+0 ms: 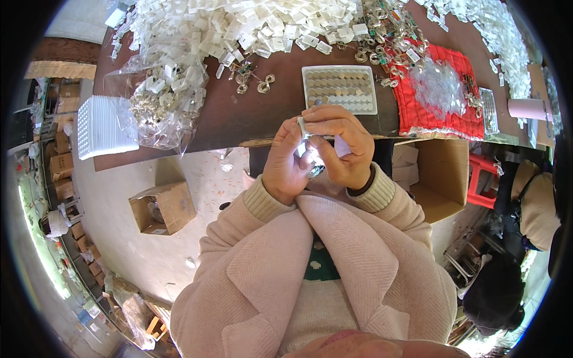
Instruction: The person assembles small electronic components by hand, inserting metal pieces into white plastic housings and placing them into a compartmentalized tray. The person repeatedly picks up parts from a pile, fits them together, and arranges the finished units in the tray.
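Observation:
Close together in front of my chest, over the table's near edge, my left hand (285, 160) and my right hand (347, 148) are both closed around one small white plastic piece (302, 127). Its upper end shows between thumb and fingertips; the rest is hidden by the fingers. A bright white glow (313, 156) shines between the palms. Just beyond the hands lies a white tray (373, 108) with rows of small round, coin-like pieces.
A heap of small white plastic cases (250, 24) covers the table's far side, with ringed wire parts (382, 36) beside it. A clear bag (161, 101) and stacked white trays (106, 126) stand left. Right is a red cloth (415, 116). Cardboard boxes (173, 206) sit below.

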`<state>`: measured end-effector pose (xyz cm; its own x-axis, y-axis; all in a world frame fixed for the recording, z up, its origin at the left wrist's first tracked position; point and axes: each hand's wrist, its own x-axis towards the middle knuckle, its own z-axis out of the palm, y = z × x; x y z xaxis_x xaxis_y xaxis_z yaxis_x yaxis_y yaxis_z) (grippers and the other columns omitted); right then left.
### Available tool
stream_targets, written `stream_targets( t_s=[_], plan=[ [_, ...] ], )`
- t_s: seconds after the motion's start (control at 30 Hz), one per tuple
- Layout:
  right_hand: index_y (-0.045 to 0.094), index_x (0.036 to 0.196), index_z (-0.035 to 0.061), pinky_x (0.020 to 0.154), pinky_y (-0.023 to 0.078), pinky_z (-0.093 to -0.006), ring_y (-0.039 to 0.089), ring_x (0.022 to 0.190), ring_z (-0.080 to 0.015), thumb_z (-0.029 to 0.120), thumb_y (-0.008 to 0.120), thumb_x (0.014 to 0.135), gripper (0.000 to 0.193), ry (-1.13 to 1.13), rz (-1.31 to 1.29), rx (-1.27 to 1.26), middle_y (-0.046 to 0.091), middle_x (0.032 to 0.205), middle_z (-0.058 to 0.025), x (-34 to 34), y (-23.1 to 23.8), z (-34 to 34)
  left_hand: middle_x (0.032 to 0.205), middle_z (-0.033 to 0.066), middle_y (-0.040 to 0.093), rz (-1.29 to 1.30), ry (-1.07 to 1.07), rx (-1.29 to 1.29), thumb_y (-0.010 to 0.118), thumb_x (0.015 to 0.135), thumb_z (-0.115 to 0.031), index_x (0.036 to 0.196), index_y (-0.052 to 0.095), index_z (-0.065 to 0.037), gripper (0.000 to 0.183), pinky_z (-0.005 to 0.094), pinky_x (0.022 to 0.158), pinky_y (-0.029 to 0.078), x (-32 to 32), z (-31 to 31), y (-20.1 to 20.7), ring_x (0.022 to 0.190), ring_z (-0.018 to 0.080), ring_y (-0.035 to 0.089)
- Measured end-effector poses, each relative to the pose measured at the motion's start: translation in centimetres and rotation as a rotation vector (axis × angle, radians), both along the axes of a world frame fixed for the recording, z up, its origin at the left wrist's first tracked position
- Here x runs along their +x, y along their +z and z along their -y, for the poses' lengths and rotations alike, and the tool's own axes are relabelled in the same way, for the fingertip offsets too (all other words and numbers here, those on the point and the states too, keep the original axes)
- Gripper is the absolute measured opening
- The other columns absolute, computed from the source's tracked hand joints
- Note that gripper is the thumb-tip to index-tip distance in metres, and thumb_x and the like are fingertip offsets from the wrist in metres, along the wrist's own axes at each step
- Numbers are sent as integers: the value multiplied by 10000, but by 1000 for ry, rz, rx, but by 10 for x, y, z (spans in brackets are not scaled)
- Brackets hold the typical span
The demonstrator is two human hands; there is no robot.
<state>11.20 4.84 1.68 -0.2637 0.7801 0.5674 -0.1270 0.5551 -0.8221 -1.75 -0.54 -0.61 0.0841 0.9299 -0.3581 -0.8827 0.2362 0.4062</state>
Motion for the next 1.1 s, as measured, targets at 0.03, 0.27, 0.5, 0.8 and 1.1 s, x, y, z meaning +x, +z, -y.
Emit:
stream_targets(
  t_s=[0.03, 0.27, 0.5, 0.8, 1.1],
  plan=[
    [681, 1014, -1, 914, 526, -365, 674, 1024, -289, -123, 654, 797, 250, -1, -42, -10, 684, 1077, -160, -1, -1, 1, 905, -61, 597, -3, -3, -24, 682, 963, -315, 1091, 608, -160, 214, 148, 492, 347, 3, 1, 1, 671, 13, 499],
    [683, 1033, -9, 907, 526, -351, 676, 1021, -270, -99, 676, 820, 231, -8, 9, 0, 684, 1110, -168, 8, -4, 3, 895, -63, 604, -20, -23, 52, 626, 984, -406, 1095, 606, -182, 251, 168, 468, 365, 5, 1, -3, 656, 6, 501],
    [689, 1041, -4, 885, 538, -358, 678, 1032, -307, -107, 683, 793, 268, -53, -31, 7, 681, 1130, -182, 11, -12, 8, 918, -59, 615, -36, 46, -56, 679, 959, -346, 1044, 619, -151, 221, 213, 589, 480, 20, 3, 5, 773, 40, 565],
    [702, 1186, 20, 917, 531, -361, 656, 1089, -317, -56, 664, 844, 353, -5, 241, 44, 658, 1244, -186, 59, -7, 18, 1016, 11, 646, -110, -20, 78, 578, 1026, -290, 1176, 598, -80, 259, 266, 740, 522, 15, 5, 6, 822, 85, 557],
    [725, 1022, 44, 720, 532, -344, 664, 788, -268, 39, 697, 882, 143, -880, 630, 19, 703, 926, -118, 168, -35, -32, 963, 38, 540, 144, 64, 302, 612, 995, -284, 1144, 561, -19, 308, 224, 444, 329, -25, -4, 58, 710, 65, 443]
  ],
)
